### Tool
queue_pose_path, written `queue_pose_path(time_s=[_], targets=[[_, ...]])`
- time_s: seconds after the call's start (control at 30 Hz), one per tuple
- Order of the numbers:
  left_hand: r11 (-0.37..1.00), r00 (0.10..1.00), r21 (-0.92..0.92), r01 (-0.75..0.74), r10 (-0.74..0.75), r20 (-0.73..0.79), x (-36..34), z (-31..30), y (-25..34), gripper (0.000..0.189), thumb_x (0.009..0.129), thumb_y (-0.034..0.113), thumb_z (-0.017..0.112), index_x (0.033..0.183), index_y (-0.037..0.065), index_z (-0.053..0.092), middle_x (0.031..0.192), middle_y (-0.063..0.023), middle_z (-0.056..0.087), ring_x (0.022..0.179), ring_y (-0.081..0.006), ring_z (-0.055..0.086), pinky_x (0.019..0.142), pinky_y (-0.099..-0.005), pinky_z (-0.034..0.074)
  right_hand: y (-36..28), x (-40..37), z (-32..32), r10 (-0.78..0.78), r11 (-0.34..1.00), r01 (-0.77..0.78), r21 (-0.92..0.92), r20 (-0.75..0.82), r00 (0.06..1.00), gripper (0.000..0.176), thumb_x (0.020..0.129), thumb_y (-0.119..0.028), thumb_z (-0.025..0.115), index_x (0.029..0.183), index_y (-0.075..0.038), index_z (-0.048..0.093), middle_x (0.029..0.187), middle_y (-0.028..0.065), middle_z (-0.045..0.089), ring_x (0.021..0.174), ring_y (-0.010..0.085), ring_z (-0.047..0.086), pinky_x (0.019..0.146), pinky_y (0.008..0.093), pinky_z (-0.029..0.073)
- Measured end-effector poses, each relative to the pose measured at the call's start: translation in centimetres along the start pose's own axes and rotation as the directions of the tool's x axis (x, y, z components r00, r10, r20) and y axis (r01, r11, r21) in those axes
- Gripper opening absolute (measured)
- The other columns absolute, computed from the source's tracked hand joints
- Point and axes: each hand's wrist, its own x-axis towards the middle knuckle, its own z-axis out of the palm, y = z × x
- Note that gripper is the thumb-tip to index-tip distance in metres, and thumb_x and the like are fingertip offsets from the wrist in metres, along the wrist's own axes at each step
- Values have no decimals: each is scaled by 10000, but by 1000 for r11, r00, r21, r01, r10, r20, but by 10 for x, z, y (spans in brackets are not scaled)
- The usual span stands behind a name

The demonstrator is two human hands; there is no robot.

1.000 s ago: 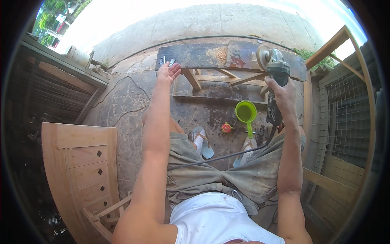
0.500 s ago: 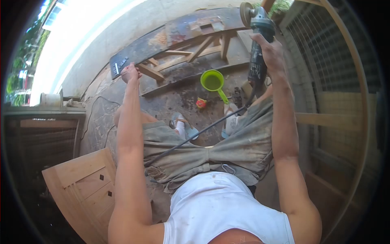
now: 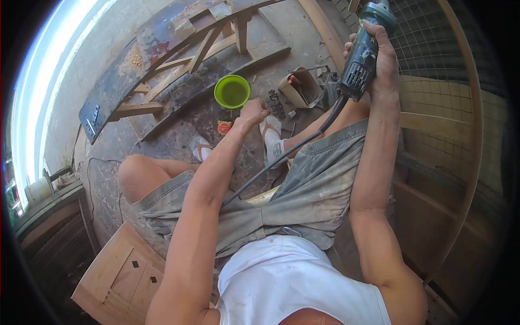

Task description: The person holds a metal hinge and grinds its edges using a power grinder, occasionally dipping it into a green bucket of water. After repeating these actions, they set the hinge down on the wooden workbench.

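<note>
My right hand (image 3: 385, 57) is wrapped round the dark body of an angle grinder (image 3: 359, 69), raised at the upper right. The grinder's head (image 3: 379, 13) is cut off by the top edge, and its disc is out of view. A black cord (image 3: 292, 149) runs from it across my lap. My left hand (image 3: 253, 112) is closed, fingers curled; what they hold, if anything, is hidden. It appears just beside a lime-green dipper (image 3: 232, 91) on the ground and covers the dipper's handle. A small red and yellow packet (image 3: 224, 127) lies left of that hand.
A low bench (image 3: 116, 81) with wooden braces stands ahead on the left. An open box (image 3: 299, 89) sits on the ground beyond my foot. Wire mesh in a wooden frame (image 3: 474, 97) rises on the right. A wooden panel (image 3: 122, 276) leans at lower left.
My left hand has moved right, from near the bench end to beside the dipper. My right hand has moved slightly right and up with the grinder. The view has turned to the right.
</note>
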Motion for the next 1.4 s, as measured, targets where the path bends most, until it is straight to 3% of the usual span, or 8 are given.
queue_pose_path(time_s=[0.2,0.5,0.7,0.8,0.9,1.07,1.2,1.4], targets=[[984,969,148,-95,126,-211,49,99,1,213,950,85,665,1141,4,712,1080,-231,751,1068,-441,751,926,-575,600,6,6,-3,-4,1000,0,-29,-118,993,517,941,-322,871,1219,11,589,969,121,703,768,209,772,665,340,688],[776,956,630,24,167,-241,95,120,-11,273,996,207,696,1235,74,708,1205,-116,726,1156,-294,672,1072,-501,503,4,12,26,74,997,-68,40,-160,984,484,977,-335,839,1265,-44,581,976,116,696,780,211,739,660,327,680],[818,948,574,-47,218,-233,108,116,-12,173,978,198,709,1120,126,775,1063,-118,808,1086,-290,767,996,-482,566,7,12,43,111,993,-105,51,-127,986,452,995,-331,829,1273,-53,606,1005,115,701,800,210,727,691,331,673],[935,997,347,-79,80,13,105,96,6,140,955,158,710,973,88,831,995,-181,835,1023,-331,812,891,-505,615,5,10,42,112,993,-109,36,-111,987,473,985,-337,839,1260,-43,593,1014,122,704,809,209,731,695,328,669],[974,992,225,-28,56,-116,84,63,25,146,918,165,745,917,61,849,953,-194,837,957,-367,825,839,-514,628,6,9,42,107,994,-108,0,-117,987,516,967,-346,856,1269,-39,572,1016,127,704,815,205,735,691,328,665],[899,938,-435,50,-192,-289,43,-30,10,304,867,263,822,1111,88,869,1034,-190,843,998,-359,816,919,-459,627,5,1,53,44,997,-53,-62,-137,990,507,958,-355,850,1223,-6,594,934,100,703,743,180,746,662,320,658],[948,808,-294,120,-265,-526,31,-56,-63,290,912,235,797,1172,118,851,1064,-173,828,1033,-370,799,922,-499,615,6,-4,58,13,994,-25,-110,-113,993,490,958,-381,852,1133,27,645,936,109,707,739,171,760,652,318,662],[974,846,131,184,-88,-526,84,-13,-112,160,944,91,685,1026,51,817,1018,-223,819,976,-416,801,859,-517,638,11,0,64,45,995,-47,-86,-26,999,493,975,-356,843,1226,-22,581,954,104,704,772,187,763,671,318,679]])
